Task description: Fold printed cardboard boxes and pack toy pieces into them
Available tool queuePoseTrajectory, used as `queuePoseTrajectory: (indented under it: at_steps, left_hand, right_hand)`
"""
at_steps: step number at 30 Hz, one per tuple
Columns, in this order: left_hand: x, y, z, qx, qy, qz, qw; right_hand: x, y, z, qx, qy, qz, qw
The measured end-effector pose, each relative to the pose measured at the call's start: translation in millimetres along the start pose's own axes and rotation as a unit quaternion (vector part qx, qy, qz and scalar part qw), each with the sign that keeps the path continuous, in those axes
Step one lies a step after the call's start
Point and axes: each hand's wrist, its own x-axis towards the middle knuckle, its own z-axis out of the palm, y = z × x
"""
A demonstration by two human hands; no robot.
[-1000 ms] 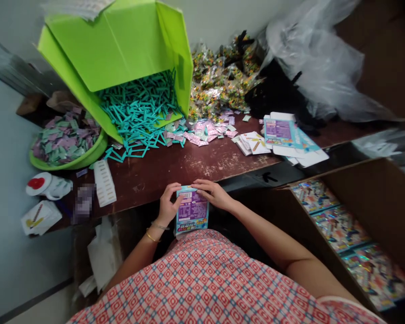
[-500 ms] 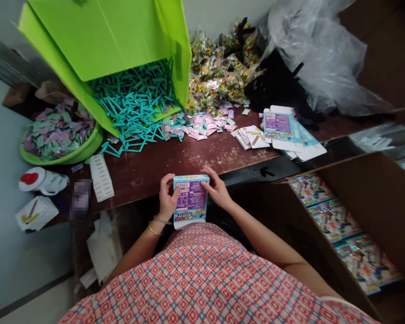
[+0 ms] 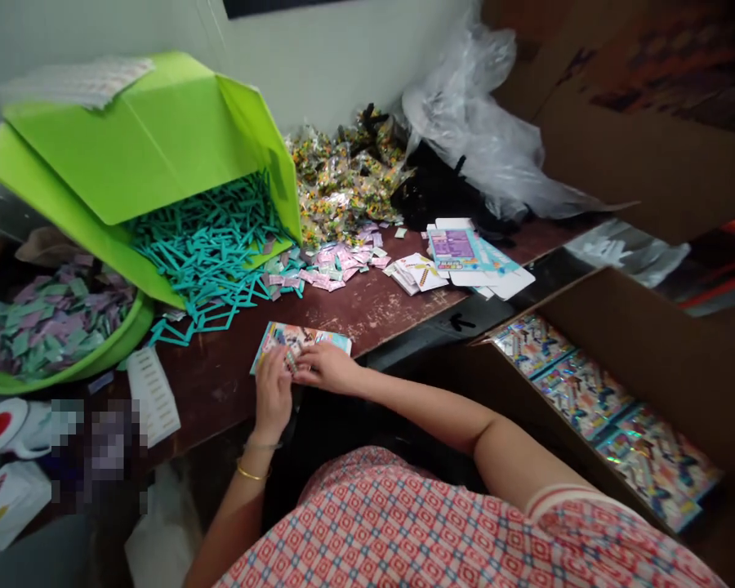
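Bin [image 3: 116, 163]: far left, sticks [image 3: 202, 245] inside
Basin [image 3: 135, 328]: left of bin
Bags [image 3: 343, 175]: right of bin
Box [image 3: 291, 336]: on table [image 3: 371, 322], near edge
Carton [image 3: 667, 335]: near right

We look over a dark, scuffed desk [image 3: 380, 318] crossing the frame. On it, upper left, lies a tipped green bin [image 3: 98, 163], teal sticks [image 3: 205, 314] reaching the wood; left, a green basin [image 3: 135, 328]; at centre, pink packets [image 3: 343, 263] and bagged pieces [image 3: 340, 184]; right of centre, white cards [image 3: 413, 276] and flat cartons [image 3: 465, 255]; lower left, a white strip sheet [image 3: 152, 396] and lidded mug [image 3: 6, 429]; near edge, a printed box [image 3: 303, 335].
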Motion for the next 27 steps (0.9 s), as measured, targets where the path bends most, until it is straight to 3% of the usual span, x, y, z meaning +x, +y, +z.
queuePoseTrajectory:
  at_steps: [2, 5, 8, 12, 18, 20, 23, 27]
  left_hand:
    - [-13.6, 3.1, 17.9, 0.103, -0.086, -0.013, 0.991]
    - [-26.0, 21.0, 37.3, 0.215, -0.153, 0.000, 0.964]
    - [-24.9, 39.4, 47.7, 0.237, -0.198, 0.042, 0.950]
    - [-18.1, 46.3, 53.8, 0.237, -0.207, 0.041, 0.948]
    - [-24.0, 64.0, 66.9, 0.240, -0.198, 0.023, 0.950]
    - [-27.9, 70.2, 69.9, 0.248, -0.194, 0.008, 0.949]
    - [-31.5, 70.9, 60.1, 0.216, -0.167, 0.014, 0.962]
    - [-21.9, 61.6, 12.4, 0.077, -0.065, 0.050, 0.994]
  right_hand:
    - [19.1, 40.5, -3.8, -0.030, 0.041, 0.075, 0.996]
    - [28.2, 98.5, -10.8, -0.131, 0.098, 0.203, 0.965]
    - [10.9, 126.5, -2.3, -0.163, 0.062, 0.162, 0.971]
    - [-10.1, 128.9, 9.6, -0.165, 0.058, 0.110, 0.978]
    - [31.9, 142.1, 3.7, -0.148, 0.066, 0.128, 0.978]
    - [33.4, 142.8, 6.4, -0.139, 0.060, 0.130, 0.980]
    - [3.9, 134.3, 15.4, -0.138, 0.075, 0.117, 0.981]
    - [-71.1, 123.4, 29.5, -0.117, 0.069, 0.060, 0.989]
